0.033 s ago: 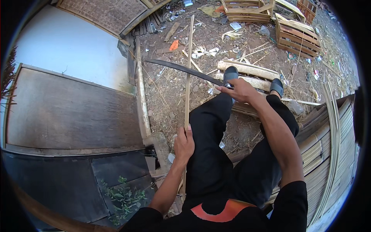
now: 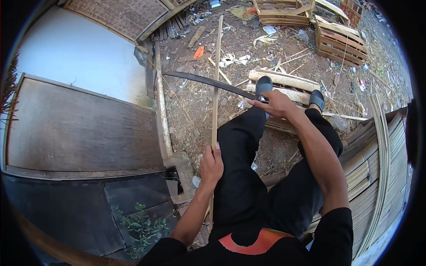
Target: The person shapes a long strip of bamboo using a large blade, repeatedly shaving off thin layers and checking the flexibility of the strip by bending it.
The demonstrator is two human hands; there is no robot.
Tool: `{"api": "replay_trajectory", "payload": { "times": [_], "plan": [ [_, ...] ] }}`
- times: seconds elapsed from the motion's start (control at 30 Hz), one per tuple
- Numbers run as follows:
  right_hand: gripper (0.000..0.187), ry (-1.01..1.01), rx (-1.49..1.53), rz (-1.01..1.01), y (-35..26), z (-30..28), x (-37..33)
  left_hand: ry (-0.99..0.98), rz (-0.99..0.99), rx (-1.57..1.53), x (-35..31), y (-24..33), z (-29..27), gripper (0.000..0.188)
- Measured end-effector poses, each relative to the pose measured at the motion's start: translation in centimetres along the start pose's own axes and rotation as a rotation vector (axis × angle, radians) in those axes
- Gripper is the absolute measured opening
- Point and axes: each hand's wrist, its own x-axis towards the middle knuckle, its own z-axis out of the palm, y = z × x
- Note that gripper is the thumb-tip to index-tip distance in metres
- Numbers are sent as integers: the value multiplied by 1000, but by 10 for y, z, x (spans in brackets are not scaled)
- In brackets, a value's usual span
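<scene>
A long pale strip of wood or bamboo runs up from beside my left thigh toward the far ground. My left hand is closed round its lower part, thumb lying along it. In my right hand, above my knees, is the handle of a machete. Its long, dark, slightly curved blade points left and crosses the strip well beyond my left hand. Whether blade and strip touch, I cannot tell. Most of the handle is hidden by my fingers.
My sandalled feet rest by pale split poles. Slatted wooden crates stand at the far right. A brown board and white wall flank the left, with a leafy plant below. Bundled bamboo strips lie right. Litter covers the dirt.
The machete's tip has shifted slightly left and down, the blade tilting a little. Both hands stay almost where they were, with the same grips.
</scene>
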Motion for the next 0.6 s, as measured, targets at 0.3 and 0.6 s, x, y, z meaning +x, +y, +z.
{"api": "replay_trajectory", "payload": {
  "times": [0.3,0.6],
  "plan": [
    [64,27,-65,-99,12,-12,-34,61,173,18,-6,18,6,33],
    [76,-73,-93,32,28,-24,-44,-22,231,54,9,26,5,32]
  ]
}}
